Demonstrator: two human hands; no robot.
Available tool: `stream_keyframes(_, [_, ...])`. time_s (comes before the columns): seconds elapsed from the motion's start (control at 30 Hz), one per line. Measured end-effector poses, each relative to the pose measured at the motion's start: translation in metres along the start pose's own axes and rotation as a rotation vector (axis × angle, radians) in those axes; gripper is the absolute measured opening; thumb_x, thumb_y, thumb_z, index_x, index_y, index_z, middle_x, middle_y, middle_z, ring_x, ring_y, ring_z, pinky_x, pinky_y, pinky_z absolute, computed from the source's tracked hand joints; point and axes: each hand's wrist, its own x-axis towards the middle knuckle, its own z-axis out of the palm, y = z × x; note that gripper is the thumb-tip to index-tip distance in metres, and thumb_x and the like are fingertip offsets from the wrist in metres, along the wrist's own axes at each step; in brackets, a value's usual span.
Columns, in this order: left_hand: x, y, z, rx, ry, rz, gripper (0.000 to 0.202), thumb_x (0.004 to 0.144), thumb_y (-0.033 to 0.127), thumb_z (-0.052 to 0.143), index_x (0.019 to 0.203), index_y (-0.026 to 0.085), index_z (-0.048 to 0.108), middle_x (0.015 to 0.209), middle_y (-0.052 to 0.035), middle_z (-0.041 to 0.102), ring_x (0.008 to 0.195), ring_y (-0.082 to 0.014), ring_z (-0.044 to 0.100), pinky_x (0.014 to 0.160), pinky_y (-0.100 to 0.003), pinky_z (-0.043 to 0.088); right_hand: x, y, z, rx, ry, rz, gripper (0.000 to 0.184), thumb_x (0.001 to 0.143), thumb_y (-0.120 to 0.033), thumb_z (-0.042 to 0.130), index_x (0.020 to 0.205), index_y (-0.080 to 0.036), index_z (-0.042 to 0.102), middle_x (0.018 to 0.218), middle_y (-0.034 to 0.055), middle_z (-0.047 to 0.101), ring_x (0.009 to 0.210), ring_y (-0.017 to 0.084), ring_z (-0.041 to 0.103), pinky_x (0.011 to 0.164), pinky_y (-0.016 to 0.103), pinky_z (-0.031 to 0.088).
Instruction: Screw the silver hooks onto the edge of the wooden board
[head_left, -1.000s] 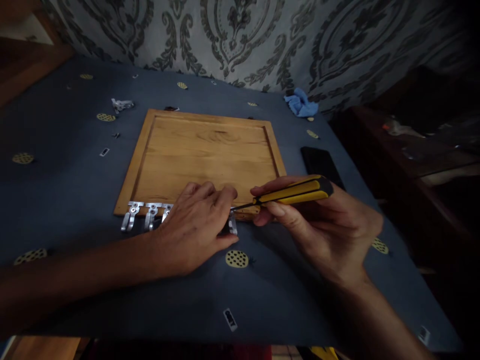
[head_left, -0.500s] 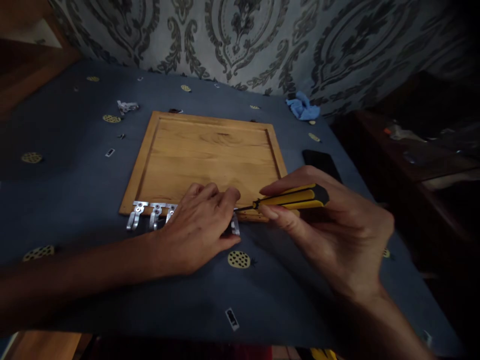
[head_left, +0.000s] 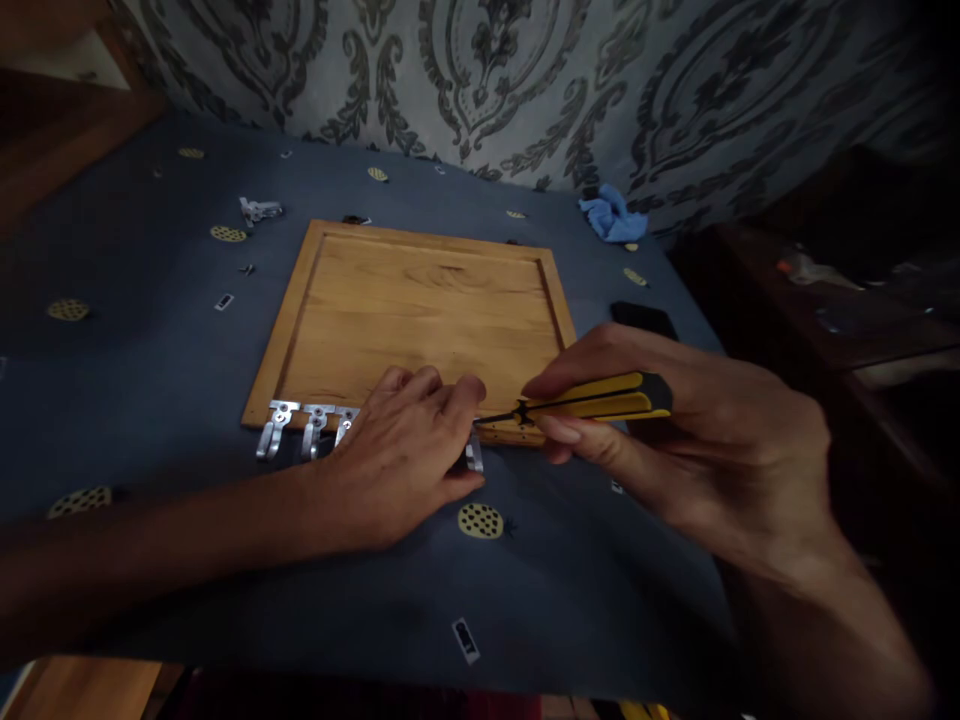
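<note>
You had one wooden board point(head_left: 420, 310) before you, with four metal hooks point(head_left: 279, 420) showing along its near edge, the rightmost partly covered. One blue cloth point(head_left: 613, 214) lay beyond the board's far right corner, and one flat black object point(head_left: 643, 319) lay off its right side. Your left hand point(head_left: 409, 450) lay across the board's near edge, fingers bent; whether they gripped a hook could not be told. Your right hand point(head_left: 720, 450) pinched one yellow-and-black screwdriver point(head_left: 607, 398) over the board's near right part, its shaft reaching your left fingers.
</note>
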Motion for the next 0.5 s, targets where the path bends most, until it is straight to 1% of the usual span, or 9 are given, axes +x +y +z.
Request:
stream_keyframes(0.13, [0.001,0.001,-0.001,0.009,-0.005,0.001,0.044,0.087,0.033,0.080,0.117,0.016,0.053,0.103,-0.0075,0.071,0.105,-0.0300,0.061,0.090,-0.043,0.046,0.008,0.002,-0.005,-0.006,-0.073,-0.104,0.004,0.093,-0.024,0.072,0.097,-0.025,0.072,0.082,-0.0002,0.072,0.069,0.014,0.069,0.059,0.027,0.056])
stream_keyframes(0.27, [0.002,0.002,-0.002,0.014,-0.032,0.002,0.044,0.087,0.035,0.080,0.116,0.015,0.053,0.103,-0.0077,0.071,0.105,-0.0303,0.061,0.090,-0.043,0.046,0.016,0.005,-0.007,0.037,-0.148,-0.184,0.005,0.092,-0.020,0.072,0.090,-0.025,0.073,0.085,-0.0005,0.073,0.074,0.014,0.070,0.063,0.026,0.055])
stream_keyframes(0.33, [0.001,0.001,-0.002,0.018,-0.037,0.003,0.045,0.087,0.036,0.079,0.117,0.015,0.053,0.103,-0.0076,0.071,0.106,-0.0303,0.061,0.090,-0.043,0.046,0.018,0.005,-0.008,0.052,-0.165,-0.167,0.006,0.093,-0.023,0.072,0.087,-0.026,0.073,0.084,-0.0011,0.074,0.075,0.014,0.070,0.064,0.027,0.055])
stream_keyframes(0.43, [0.000,0.001,-0.002,0.016,-0.035,0.006,0.046,0.088,0.037,0.078,0.118,0.015,0.052,0.103,-0.0073,0.071,0.106,-0.0302,0.061,0.091,-0.044,0.046,0.022,0.004,-0.010,0.072,-0.190,-0.097,0.011,0.094,-0.032,0.071,0.084,-0.027,0.073,0.081,-0.0010,0.074,0.074,0.016,0.070,0.063,0.029,0.055])
stream_keyframes(0.5, [0.000,0.000,-0.001,0.012,-0.025,0.005,0.047,0.088,0.037,0.078,0.120,0.015,0.052,0.104,-0.0074,0.071,0.107,-0.0303,0.061,0.092,-0.044,0.046,0.023,0.003,-0.010,0.078,-0.204,-0.070,0.013,0.093,-0.035,0.071,0.083,-0.027,0.072,0.080,-0.0008,0.073,0.073,0.017,0.070,0.062,0.030,0.054])
